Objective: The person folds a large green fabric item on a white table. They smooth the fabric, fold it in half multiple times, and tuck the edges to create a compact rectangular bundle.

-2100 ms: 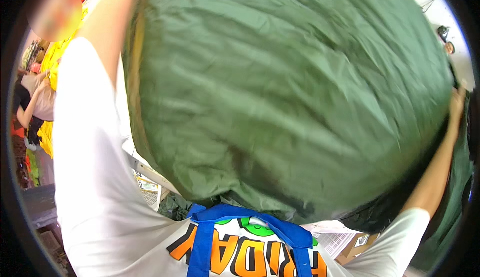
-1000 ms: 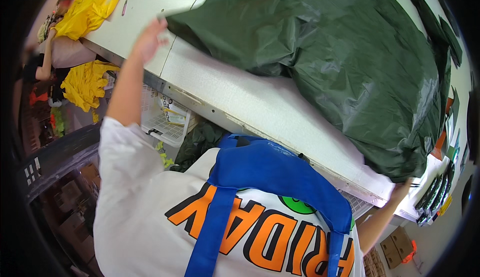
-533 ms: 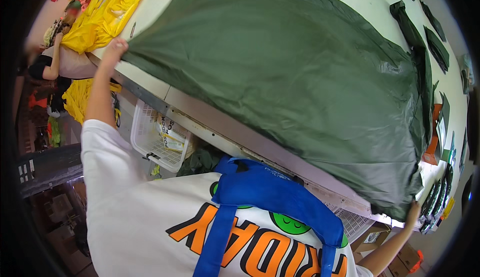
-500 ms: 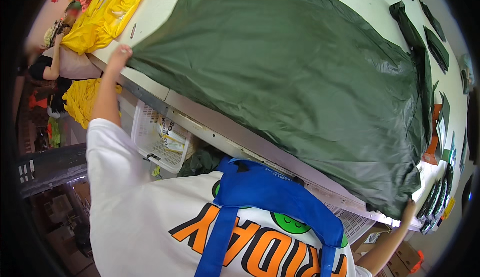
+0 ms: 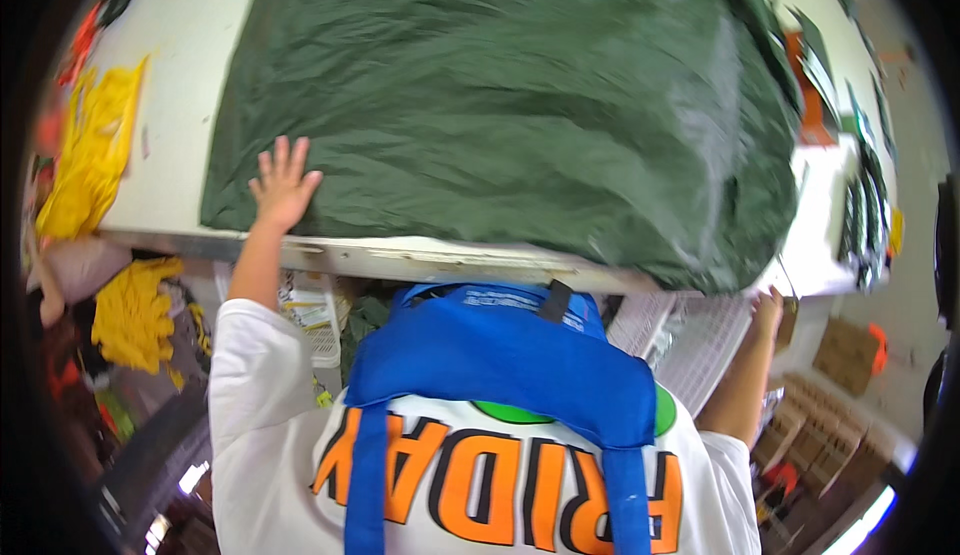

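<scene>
A large sheet of dark green, slightly shiny fabric [image 5: 500, 125] lies over the table, wrinkled, its near edge along the table's front edge. My left hand [image 5: 283, 187] rests flat on its near left part, fingers spread. My right hand [image 5: 768, 307] is at the table's front edge, just beyond the sheet's near right corner. Its fingers look closed. A thin dark line runs up beside them, and what they hold is too small to make out.
Yellow fabric [image 5: 95, 145] lies on the table at far left, with another yellow pile [image 5: 138, 315] below. Folded dark green packs [image 5: 865, 210] and an orange-brown item [image 5: 812, 90] lie at right. White baskets [image 5: 705, 340] stand under the table; cardboard boxes [image 5: 815, 420] are lower right.
The green sheet has come down from being held stretched and now lies on the table. My left hand has let go of its corner and pressed flat on it. The view has turned.
</scene>
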`<state>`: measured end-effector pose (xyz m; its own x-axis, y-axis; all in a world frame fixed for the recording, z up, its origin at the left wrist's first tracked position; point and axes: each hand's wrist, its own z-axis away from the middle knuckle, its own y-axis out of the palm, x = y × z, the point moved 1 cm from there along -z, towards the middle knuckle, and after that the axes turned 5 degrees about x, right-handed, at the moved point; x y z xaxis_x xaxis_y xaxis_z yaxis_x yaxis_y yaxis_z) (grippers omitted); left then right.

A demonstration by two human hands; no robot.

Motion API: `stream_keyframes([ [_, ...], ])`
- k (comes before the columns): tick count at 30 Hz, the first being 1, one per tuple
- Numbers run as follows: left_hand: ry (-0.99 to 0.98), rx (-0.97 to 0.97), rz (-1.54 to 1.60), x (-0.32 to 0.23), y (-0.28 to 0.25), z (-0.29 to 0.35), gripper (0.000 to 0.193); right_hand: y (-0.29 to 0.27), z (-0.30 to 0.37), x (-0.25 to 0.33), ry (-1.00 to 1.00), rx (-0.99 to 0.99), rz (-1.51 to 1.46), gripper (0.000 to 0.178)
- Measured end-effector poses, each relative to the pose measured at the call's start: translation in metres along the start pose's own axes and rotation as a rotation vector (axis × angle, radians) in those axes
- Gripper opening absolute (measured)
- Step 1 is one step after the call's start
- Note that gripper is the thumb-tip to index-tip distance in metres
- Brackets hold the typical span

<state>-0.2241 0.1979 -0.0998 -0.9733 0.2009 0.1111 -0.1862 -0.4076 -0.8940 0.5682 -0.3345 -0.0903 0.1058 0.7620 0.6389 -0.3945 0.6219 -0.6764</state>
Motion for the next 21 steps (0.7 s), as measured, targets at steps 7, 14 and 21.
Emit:
stream_keyframes([
  [7,0.715,-0.28,0.491,-0.151,-0.06,0.06,0.043,0.065,0.121,0.039,0.075,0.376,-0.729,0.037],
  [14,1.098,0.983,0.7,-0.381,-0.01,0.159,0.054,0.071,0.095,0.109,-0.113,0.418,-0.65,0.011],
  [21,1.068,0.866,1.073,-0.435,-0.073,0.198,0.056,0.015,0.163,0.209,-0.416,0.152,-0.224,0.017],
])
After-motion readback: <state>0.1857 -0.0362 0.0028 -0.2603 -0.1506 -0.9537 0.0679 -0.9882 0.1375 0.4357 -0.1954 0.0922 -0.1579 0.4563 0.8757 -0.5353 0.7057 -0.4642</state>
